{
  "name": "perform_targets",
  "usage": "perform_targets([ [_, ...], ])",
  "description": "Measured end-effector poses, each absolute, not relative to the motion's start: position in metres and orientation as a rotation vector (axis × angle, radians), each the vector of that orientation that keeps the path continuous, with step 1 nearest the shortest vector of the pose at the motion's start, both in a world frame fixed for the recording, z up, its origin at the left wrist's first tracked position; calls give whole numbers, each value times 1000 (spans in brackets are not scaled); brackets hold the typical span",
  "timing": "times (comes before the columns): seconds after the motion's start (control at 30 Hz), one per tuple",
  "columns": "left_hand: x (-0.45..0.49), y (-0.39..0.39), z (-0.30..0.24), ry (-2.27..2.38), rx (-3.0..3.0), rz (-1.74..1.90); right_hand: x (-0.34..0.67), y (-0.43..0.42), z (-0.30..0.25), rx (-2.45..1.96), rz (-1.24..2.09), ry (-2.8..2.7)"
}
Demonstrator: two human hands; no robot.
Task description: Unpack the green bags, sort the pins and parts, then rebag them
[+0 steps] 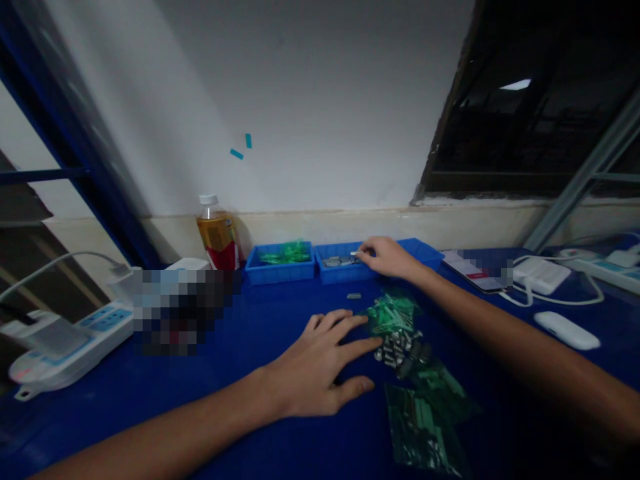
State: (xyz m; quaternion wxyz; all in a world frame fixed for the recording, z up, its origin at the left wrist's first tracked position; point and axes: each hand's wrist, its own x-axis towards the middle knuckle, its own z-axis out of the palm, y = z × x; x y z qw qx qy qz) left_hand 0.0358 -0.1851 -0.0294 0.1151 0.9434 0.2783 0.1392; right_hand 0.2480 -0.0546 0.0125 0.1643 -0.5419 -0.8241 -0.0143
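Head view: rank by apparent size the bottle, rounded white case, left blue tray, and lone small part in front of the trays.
Largest to smallest:
1. Left blue tray and bottle: too alike to rank
2. Rounded white case
3. Lone small part

The right grip (381, 256) partly hides a blue tray (340, 274).

Wkshp, w/ blue parts bins (345, 274)

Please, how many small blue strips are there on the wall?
2. One nearly upright strip is on the wall, above and right of the bottle; one slanted strip is slightly lower, to its left.
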Motion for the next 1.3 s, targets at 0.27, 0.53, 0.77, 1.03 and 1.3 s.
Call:
perform_targets([
  [0.27,37,-186,-24,732,2827,351,217,-6,14,-1637,43,-2537],
  [0.53,37,-188,-28,620,2826,412,224,-63,23,-1428,-154,-2397],
  [0.77,43,-186,-24,745,2837,410,257,-171,-5,-1086,-120,-2345],
  [1.03,63,-182,-25,794,2837,509,249,-181,-5,-1000,-33,-2237],
  [1.3,57,-172,-35,980,2041,907,240,-194,-28,-1044,-92,-2286],
])
